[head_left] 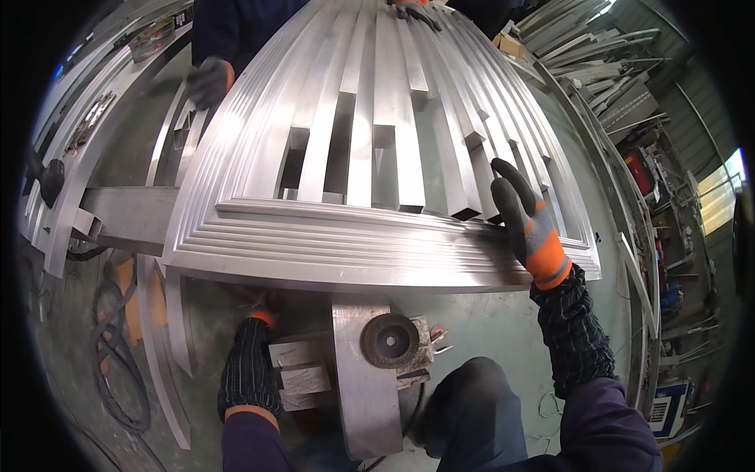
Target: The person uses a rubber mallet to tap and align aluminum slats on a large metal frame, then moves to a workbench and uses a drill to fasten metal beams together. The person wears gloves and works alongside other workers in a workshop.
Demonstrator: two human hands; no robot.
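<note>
In front of me lies a large silver metal frame (354, 252) with a ribbed border and several square-tube slats (409, 157) inside it. Over the frame's near right part, my right hand (525, 228), in a grey and orange glove, has its fingers stretched out beside the slat ends. My left hand (267, 305) reaches under the frame's near edge at the left. Its fingers are mostly hidden in shadow there, so what they touch does not show. Below the near edge, a round dark abrasive disc (391, 341) with a centre hole lies on a flat metal beam (362, 409).
A person's gloved hand (210, 82) is at the frame's far left side; another gloved hand (413, 9) rests at the far end. Stacked blocks (305, 380) sit beside the beam. A coiled hose (118, 354) lies on the floor at left. Metal lengths (605, 63) pile up at far right.
</note>
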